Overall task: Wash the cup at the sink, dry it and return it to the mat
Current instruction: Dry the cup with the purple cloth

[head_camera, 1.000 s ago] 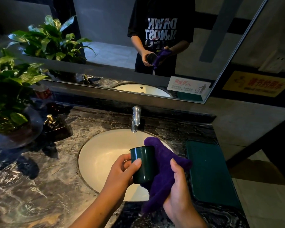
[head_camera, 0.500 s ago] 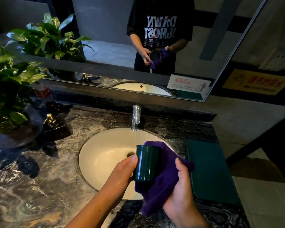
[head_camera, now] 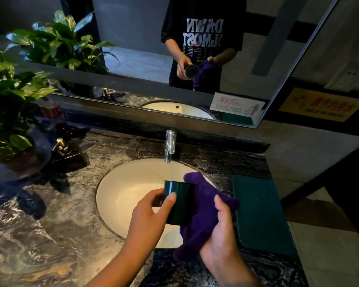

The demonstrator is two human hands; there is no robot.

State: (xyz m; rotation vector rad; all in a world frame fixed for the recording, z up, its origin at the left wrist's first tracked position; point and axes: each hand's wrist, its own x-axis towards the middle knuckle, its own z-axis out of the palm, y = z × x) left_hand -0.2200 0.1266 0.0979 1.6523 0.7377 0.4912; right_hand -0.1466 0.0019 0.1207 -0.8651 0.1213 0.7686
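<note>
A dark green cup [head_camera: 179, 204] is held over the white sink basin [head_camera: 129, 193], tilted with its mouth turned away from me. My left hand [head_camera: 151, 212] grips its left side, thumb on the wall. My right hand [head_camera: 222, 235] holds a purple cloth [head_camera: 203, 212] pressed against the cup's right side and base. The dark green mat [head_camera: 261, 214] lies flat on the counter right of the basin. The chrome tap [head_camera: 170, 146] stands behind the basin; no water stream shows.
A dark marbled counter [head_camera: 39, 235] surrounds the basin. A potted plant [head_camera: 10, 112] in a glass bowl stands at the left, with a dark soap dispenser [head_camera: 66, 152] beside it. The mirror [head_camera: 145, 48] behind reflects the hands and cup. The counter ends right of the mat.
The cup has tipped and turned in my left hand, its mouth now facing away. The cloth has shifted around the cup's right side. Both hands stay over the basin.
</note>
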